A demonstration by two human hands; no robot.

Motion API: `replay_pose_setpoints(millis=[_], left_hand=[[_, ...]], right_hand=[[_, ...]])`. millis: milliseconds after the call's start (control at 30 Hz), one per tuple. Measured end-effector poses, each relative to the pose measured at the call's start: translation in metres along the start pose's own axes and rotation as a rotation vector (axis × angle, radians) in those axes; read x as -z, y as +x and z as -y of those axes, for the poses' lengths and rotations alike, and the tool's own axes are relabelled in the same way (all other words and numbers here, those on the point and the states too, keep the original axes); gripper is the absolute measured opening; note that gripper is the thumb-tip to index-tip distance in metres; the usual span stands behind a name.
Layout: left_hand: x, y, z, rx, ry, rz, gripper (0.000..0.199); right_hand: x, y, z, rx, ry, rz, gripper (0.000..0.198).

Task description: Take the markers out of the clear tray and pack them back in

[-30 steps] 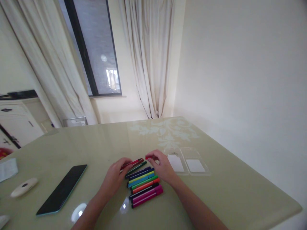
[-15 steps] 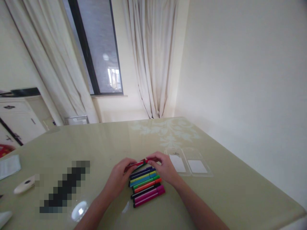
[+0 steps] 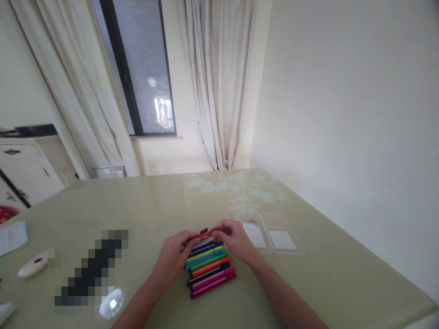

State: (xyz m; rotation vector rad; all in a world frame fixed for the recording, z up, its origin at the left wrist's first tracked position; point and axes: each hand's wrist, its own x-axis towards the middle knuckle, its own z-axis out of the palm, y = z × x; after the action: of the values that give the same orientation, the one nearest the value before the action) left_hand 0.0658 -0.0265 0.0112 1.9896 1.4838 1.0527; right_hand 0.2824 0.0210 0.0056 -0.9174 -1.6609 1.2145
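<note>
Between my two hands is a red marker (image 3: 206, 235), held just above the far end of a row of markers. My left hand (image 3: 174, 256) is closed round its left end, and my right hand (image 3: 236, 241) pinches the right end. Behind it shows the tip of a brown marker (image 3: 203, 230), the rest hidden by my fingers. The row lies side by side on the table: dark blue, yellow, light blue, a green marker (image 3: 210, 262), an orange marker (image 3: 211, 266), black, and a magenta marker (image 3: 214, 280) nearest me.
To the right of my right hand lies an open clear plastic case (image 3: 269, 249) with white cards inside. On the left are a blurred-out dark strip (image 3: 92, 269), a cream oval object (image 3: 33, 265), a shiny round object (image 3: 111, 302) and a pale folded cloth or paper (image 3: 13, 236).
Both hands have come slightly down towards the row with the red marker between them. The brown marker's tip now shows separately behind the red one.
</note>
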Motion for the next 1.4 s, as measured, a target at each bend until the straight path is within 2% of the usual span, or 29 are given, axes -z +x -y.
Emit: replay_pose_setpoints(millis=[67,133,200,300,367,433,500,533,633,700,900,1100,1200,1333,1400], left_hand=[[0.002,0.002,0.010,0.012,0.048,0.001,0.035],[0.008,0.004,0.025,0.034,0.137,-0.046,0.035],[0.015,0.006,0.043,0.054,0.240,-0.093,0.035],[0.023,0.008,0.061,0.047,0.319,-0.043,0.036],[0.024,0.008,0.061,0.018,0.351,-0.023,0.038],[0.019,0.006,0.051,-0.026,0.383,-0.031,0.040],[0.010,0.000,0.034,-0.094,0.404,0.001,0.042],[0.004,-0.005,0.024,-0.147,0.407,0.066,0.047],[-0.015,-0.019,0.003,-0.321,0.428,0.271,0.080],[-0.025,-0.025,-0.002,-0.371,0.454,0.317,0.089],[-0.030,-0.020,0.023,-0.272,0.546,0.272,0.063],[-0.018,-0.009,0.053,-0.168,0.590,0.067,0.064],[-0.012,-0.005,0.054,-0.193,0.552,-0.007,0.056],[-0.009,-0.002,0.047,-0.261,0.486,-0.015,0.024],[-0.010,-0.001,0.045,-0.265,0.488,-0.014,0.016]], right_hand=[[0.003,0.003,0.001,0.025,-0.095,-0.028,0.024],[0.014,0.006,0.001,0.057,-0.227,-0.121,0.029],[0.034,0.009,-0.002,0.072,-0.386,-0.260,0.032],[0.073,0.009,-0.015,0.009,-0.717,-0.461,0.029],[0.097,0.007,-0.028,-0.071,-0.895,-0.556,0.027],[0.113,0.003,-0.041,-0.127,-0.960,-0.609,0.023],[0.120,0.000,-0.051,-0.150,-0.980,-0.590,0.017],[0.121,-0.001,-0.054,-0.156,-0.992,-0.565,0.014],[0.117,-0.001,-0.057,-0.155,-1.018,-0.481,0.011],[0.112,0.001,-0.054,-0.144,-1.005,-0.452,0.012],[0.091,0.006,-0.043,-0.137,-0.952,-0.363,0.016],[0.063,0.009,-0.034,-0.136,-0.941,-0.280,0.021],[0.048,0.007,-0.033,-0.105,-0.985,-0.254,0.021],[0.030,0.004,-0.033,-0.078,-1.024,-0.221,0.022],[0.025,0.004,-0.033,-0.081,-1.031,-0.219,0.022]])
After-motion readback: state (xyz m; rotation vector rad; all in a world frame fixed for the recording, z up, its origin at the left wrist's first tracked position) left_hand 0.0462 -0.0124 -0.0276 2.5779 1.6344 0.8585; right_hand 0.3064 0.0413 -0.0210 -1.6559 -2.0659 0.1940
